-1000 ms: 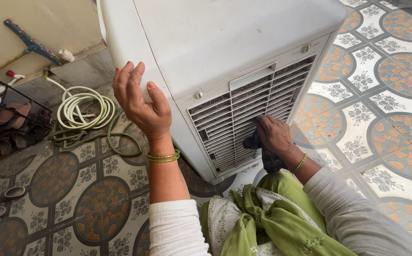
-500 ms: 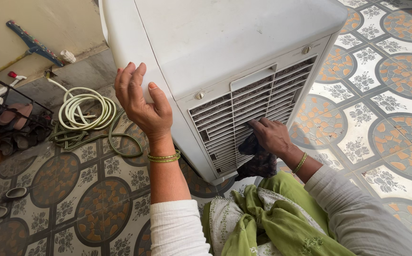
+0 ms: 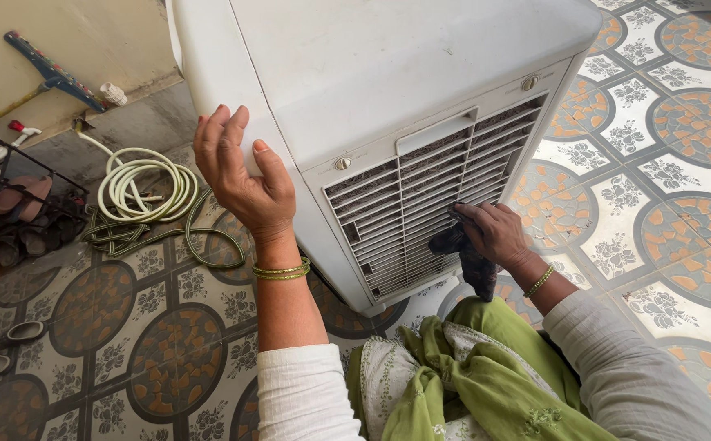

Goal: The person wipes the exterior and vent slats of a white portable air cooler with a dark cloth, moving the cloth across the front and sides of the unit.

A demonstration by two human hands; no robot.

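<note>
Since half a second ago the right hand (image 3: 496, 233) has slid rightward and a little up along the louvres, dragging the dark cloth (image 3: 466, 255) with it; the left hand (image 3: 239, 175) has hardly shifted.

Head view, only one. Centre and top of frame: large white air cooler (image 3: 388, 73), standing on patterned floor tiles (image 3: 658, 188). Its louvred grille (image 3: 429, 204) faces lower right. Right hand sits at the lower right part of the grille, fingers curled shut around the bunched cloth, pressing it onto the slats; a tail of cloth hangs below the hand. Left hand, centre left of frame, rests spread and loose against the cooler's near corner edge, palm to the casing, holding nothing, bracing the body. Green bangles on both wrists.

Upper left of frame: coiled pale hose (image 3: 139, 192) on the floor, a darker green hose looped beside it. Far left: shoe rack (image 3: 12, 204) with sandals. Long-handled tool lies against the wall at top left. Green scarf (image 3: 470, 376) at the bottom, in the lap.

Judgement on the wiping: it would go best following the run of the slats, cloth pushed into the gaps with fingertips, pressure light so thin slats do not bend, left hand steadying the casing against the push.
</note>
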